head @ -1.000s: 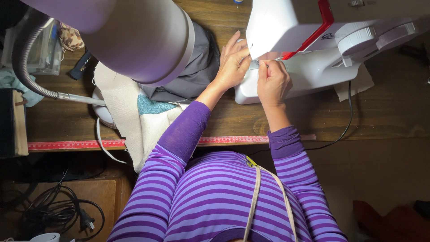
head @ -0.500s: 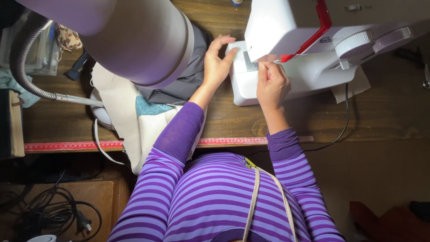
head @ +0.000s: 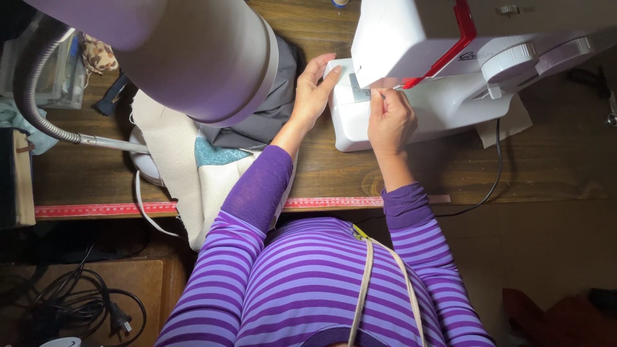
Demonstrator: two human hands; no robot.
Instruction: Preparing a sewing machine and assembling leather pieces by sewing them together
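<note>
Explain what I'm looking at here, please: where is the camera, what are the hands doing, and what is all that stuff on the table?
The camera sits on the person's head and looks straight down, so you see their striped purple sleeves and both hands from above. The big pale cylinder at the top left is a lamp shade on a bendy metal neck, very close to the lens. On the wooden table stands a white sewing machine with a red part. The left hand rests flat against the machine's left end. The right hand is at the needle area, fingers pinched together; whatever they pinch is too small to tell. Folded cream and grey fabric lies to the left, and a red measuring tape runs along the table's edge.
</note>
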